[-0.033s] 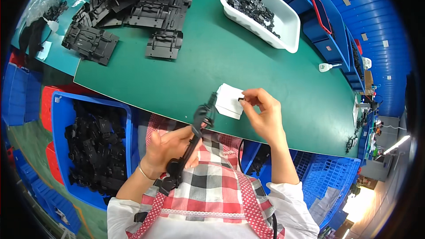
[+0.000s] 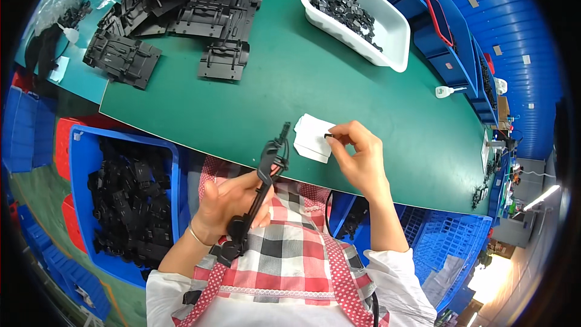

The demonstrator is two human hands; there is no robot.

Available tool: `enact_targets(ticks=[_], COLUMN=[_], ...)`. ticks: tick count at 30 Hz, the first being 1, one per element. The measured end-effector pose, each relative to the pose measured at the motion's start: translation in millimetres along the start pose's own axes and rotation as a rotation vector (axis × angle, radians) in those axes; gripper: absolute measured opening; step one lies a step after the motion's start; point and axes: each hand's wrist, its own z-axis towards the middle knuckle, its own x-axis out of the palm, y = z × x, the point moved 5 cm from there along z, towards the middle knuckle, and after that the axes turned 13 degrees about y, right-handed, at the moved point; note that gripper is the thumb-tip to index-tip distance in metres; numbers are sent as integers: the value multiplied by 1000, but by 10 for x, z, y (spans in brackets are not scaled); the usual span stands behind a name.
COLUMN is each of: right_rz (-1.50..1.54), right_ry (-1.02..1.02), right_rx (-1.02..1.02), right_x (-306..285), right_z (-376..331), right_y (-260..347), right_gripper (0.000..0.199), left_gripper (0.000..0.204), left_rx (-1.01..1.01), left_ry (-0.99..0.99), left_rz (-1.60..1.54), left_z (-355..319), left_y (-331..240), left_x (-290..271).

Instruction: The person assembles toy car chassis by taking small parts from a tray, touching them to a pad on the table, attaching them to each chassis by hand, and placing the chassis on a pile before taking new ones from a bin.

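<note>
Upright and edge-on in my left hand is a long black plastic part, its far end reaching past the table's front edge. The fingers of that hand curl behind it, with the thumb apart. My right hand pinches a small black piece between thumb and fingertips. Under those fingertips lies a white paper pad on the green table. Some way beyond, a white tub holds many small black pieces.
Black moulded plates are piled at the table's far left. A blue crate of black parts stands left of my lap. Blue bins, a phone in a red case and a small white bottle line the right side.
The long black part has swung slightly, its far end moving a little left and up. My right hand has shifted very slightly left, still pinching the small piece.
</note>
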Motion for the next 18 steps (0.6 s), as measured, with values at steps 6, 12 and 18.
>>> enact_targets(ticks=[6, 12, 18], right_rz=[-265, -348, -411], right_ry=[15, -21, -34], right_rx=[-162, -221, -264], right_x=[106, 173, 246], right_z=[77, 132, 163], right_y=[120, 143, 189], right_gripper=[11, 8, 8], left_gripper=[126, 104, 101], left_rx=[33, 91, 83], left_ry=[-26, -18, -28], left_rz=[-81, -178, -172], left_z=[-19, -34, -22], left_y=[10, 100, 165], left_x=[-103, -191, -202])
